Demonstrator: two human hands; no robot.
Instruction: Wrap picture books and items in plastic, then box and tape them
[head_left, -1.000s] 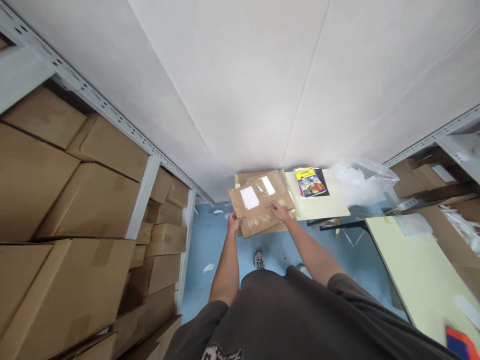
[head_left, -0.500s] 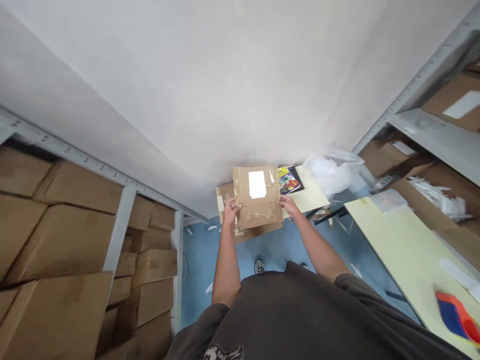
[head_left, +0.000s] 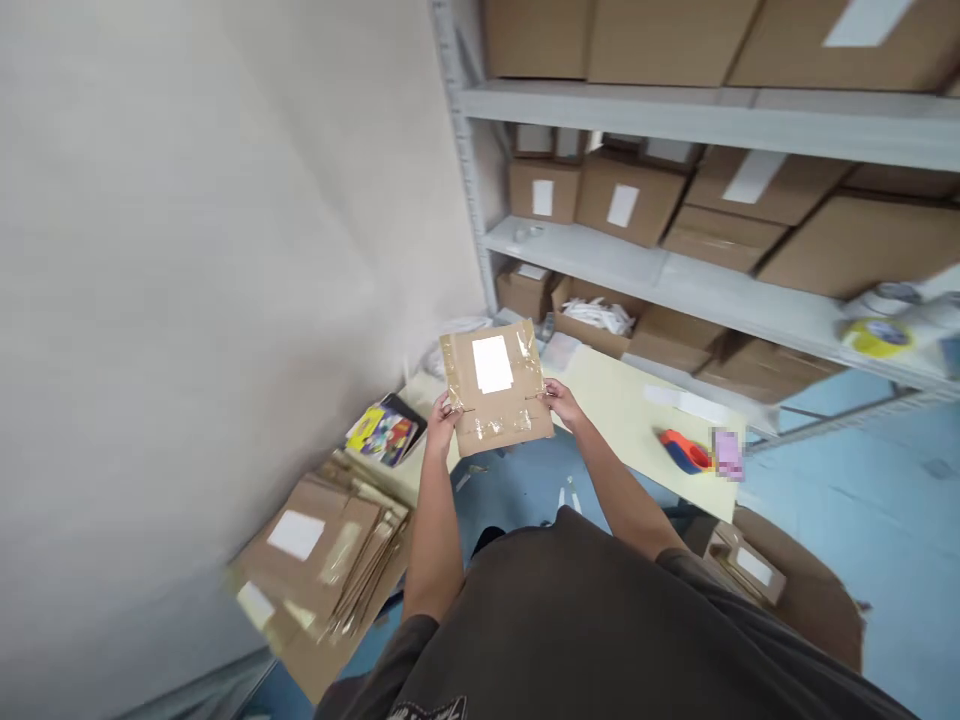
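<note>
I hold a flattened brown cardboard box (head_left: 496,388) with a white label and clear tape in front of me. My left hand (head_left: 442,414) grips its left edge and my right hand (head_left: 559,399) grips its right edge. The box is lifted above the blue floor, near the corner of a pale yellow table (head_left: 630,410). Below left lies a stack of flattened cardboard boxes (head_left: 330,560), some with white labels.
A colourful book (head_left: 384,432) lies beside the stack. A red and blue tape dispenser (head_left: 681,451) rests on the table. Grey metal shelving (head_left: 675,270) with cardboard boxes fills the right. A white wall is at left. An open box (head_left: 750,570) sits on the floor.
I lifted one flat box off the stack with both hands and turned right. The view swung from the left shelves and wall to the right shelving and table.
</note>
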